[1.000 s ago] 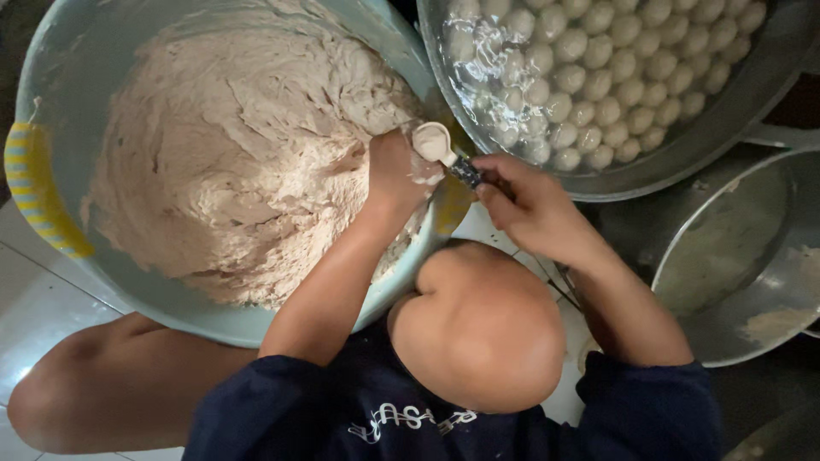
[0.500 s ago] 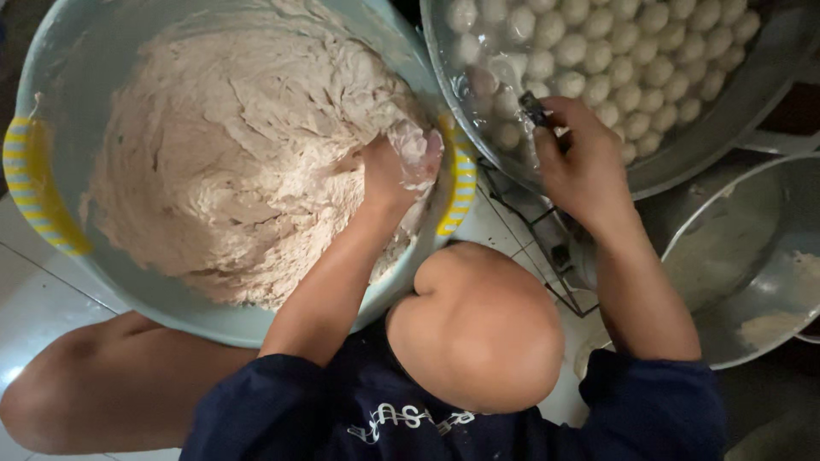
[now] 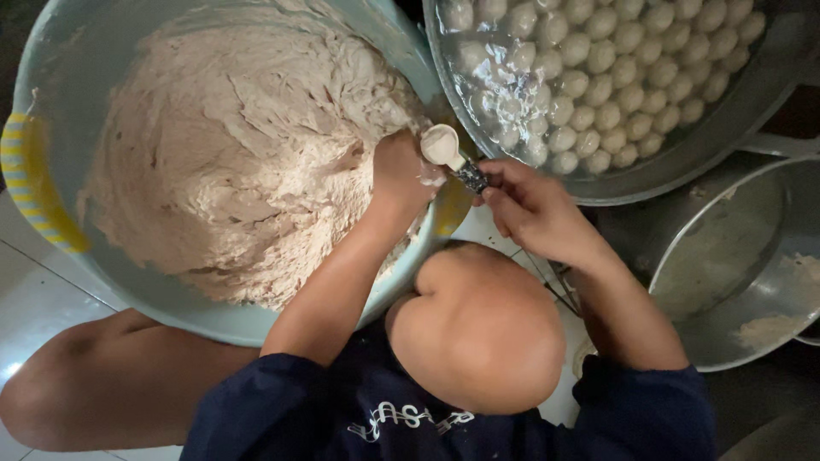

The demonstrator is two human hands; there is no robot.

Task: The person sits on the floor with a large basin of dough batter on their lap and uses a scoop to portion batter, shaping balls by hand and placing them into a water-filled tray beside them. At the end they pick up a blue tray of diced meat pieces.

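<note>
Pale paste (image 3: 231,154) fills the blue basin (image 3: 60,51); most remains unshaped. Left hand (image 3: 401,171) squeezes paste at its right rim, grip closed on it. Right hand (image 3: 534,209) holds a spoon (image 3: 444,147) against it. Many finished balls (image 3: 598,68) sit in the far metal pan (image 3: 683,171). A head hides the near floor; another pan (image 3: 743,273) is cut off at right.
</note>
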